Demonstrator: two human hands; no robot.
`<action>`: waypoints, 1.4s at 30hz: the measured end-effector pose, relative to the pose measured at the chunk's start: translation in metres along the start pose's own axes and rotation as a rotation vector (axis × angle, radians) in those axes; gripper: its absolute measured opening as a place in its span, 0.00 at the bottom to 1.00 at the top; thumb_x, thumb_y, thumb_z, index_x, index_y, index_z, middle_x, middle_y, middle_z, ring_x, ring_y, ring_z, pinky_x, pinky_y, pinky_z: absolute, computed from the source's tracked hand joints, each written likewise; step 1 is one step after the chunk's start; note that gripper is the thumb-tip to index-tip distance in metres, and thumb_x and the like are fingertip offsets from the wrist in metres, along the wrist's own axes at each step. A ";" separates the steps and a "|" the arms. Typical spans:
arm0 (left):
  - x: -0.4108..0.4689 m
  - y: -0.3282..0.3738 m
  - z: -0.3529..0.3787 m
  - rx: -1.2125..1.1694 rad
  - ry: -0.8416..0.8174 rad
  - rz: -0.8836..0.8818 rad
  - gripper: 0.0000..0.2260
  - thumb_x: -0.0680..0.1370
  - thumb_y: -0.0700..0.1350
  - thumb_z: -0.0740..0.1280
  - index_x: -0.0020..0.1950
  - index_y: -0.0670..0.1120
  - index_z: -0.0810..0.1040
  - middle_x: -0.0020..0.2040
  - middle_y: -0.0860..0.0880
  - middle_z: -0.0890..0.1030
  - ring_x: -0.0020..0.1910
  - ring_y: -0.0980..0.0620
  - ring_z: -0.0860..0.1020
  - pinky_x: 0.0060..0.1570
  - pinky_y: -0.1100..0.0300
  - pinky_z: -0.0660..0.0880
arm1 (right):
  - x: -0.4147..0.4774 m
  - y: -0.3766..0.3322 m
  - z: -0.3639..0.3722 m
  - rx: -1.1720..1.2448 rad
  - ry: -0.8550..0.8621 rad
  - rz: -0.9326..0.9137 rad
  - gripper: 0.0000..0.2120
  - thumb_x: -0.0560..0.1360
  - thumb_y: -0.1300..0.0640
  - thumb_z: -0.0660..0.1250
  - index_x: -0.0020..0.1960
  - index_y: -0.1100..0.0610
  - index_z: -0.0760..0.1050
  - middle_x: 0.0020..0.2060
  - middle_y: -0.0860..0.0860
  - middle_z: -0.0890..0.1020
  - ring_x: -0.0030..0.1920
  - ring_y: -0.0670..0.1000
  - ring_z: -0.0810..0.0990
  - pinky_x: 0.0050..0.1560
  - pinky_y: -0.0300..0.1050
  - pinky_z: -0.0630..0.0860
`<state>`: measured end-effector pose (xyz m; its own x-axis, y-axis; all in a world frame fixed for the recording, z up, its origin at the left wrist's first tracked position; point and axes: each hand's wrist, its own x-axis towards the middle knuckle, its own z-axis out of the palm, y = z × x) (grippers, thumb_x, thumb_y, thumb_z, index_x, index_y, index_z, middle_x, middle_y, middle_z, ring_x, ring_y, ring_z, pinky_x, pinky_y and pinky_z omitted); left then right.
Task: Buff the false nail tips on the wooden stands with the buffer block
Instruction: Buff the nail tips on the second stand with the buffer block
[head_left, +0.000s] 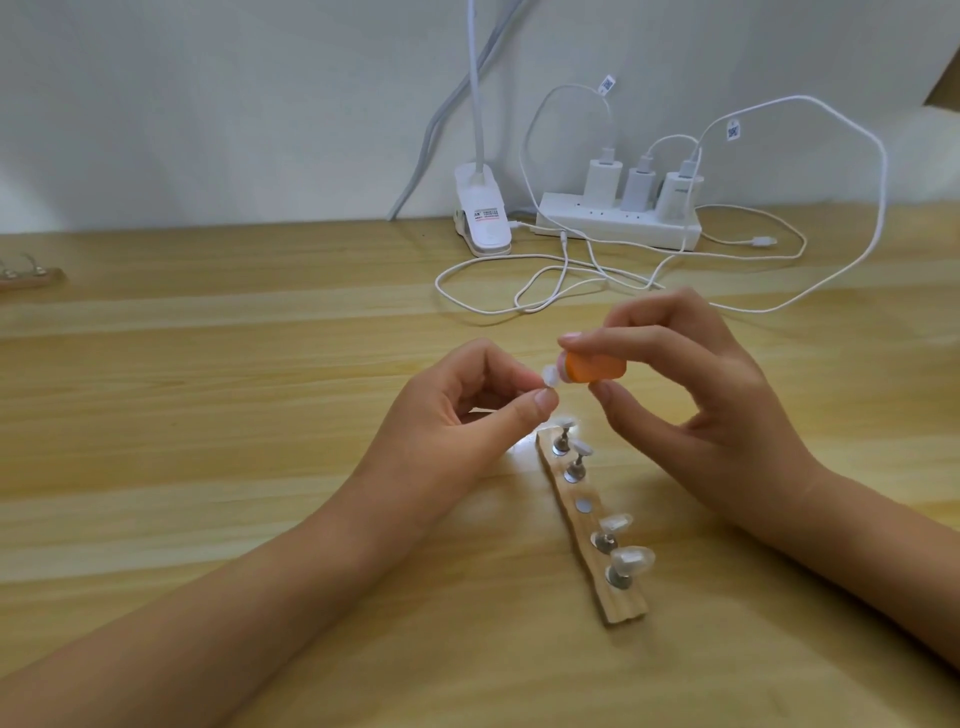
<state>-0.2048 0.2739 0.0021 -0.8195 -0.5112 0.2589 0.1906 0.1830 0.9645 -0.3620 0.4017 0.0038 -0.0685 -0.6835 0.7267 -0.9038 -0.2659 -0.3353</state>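
- One false nail tip (549, 375) is up off the board, pinched between the left hand (457, 415) thumb and forefinger.
- The orange buffer block (750, 370) meets it end-on, gripped from above and below by the right hand (701, 384).
- Just below sits the wooden stand (623, 608) on the table (208, 415): four tips on pegs, one bare magnet spot (585, 505) in the middle.
- Buffing looks under way on the lifted tip; the next move likely wants short, light strokes and a firm pinch.
- A second stand (31, 278) waits far left.
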 end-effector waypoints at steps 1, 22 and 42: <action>0.000 0.000 0.000 0.003 0.001 0.001 0.06 0.72 0.45 0.73 0.37 0.53 0.79 0.36 0.54 0.81 0.40 0.56 0.79 0.45 0.63 0.76 | 0.000 0.000 0.000 0.006 0.001 0.007 0.16 0.75 0.67 0.69 0.61 0.56 0.77 0.51 0.50 0.74 0.52 0.47 0.77 0.59 0.43 0.72; -0.001 0.001 0.002 0.021 -0.003 -0.001 0.02 0.70 0.47 0.71 0.38 0.52 0.80 0.37 0.55 0.81 0.40 0.59 0.79 0.44 0.67 0.75 | 0.001 0.001 -0.001 0.008 -0.051 -0.021 0.16 0.77 0.70 0.66 0.62 0.60 0.78 0.53 0.57 0.76 0.57 0.52 0.78 0.62 0.42 0.70; -0.002 0.002 0.002 0.045 -0.045 -0.016 0.07 0.73 0.46 0.73 0.36 0.54 0.79 0.36 0.52 0.79 0.37 0.56 0.75 0.41 0.65 0.72 | -0.001 -0.003 0.001 0.006 -0.088 -0.055 0.15 0.78 0.68 0.65 0.63 0.60 0.78 0.53 0.56 0.76 0.56 0.56 0.78 0.59 0.47 0.73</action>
<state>-0.2043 0.2769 0.0038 -0.8460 -0.4764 0.2395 0.1533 0.2129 0.9650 -0.3587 0.4025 0.0034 0.0184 -0.7247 0.6889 -0.9027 -0.3083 -0.3002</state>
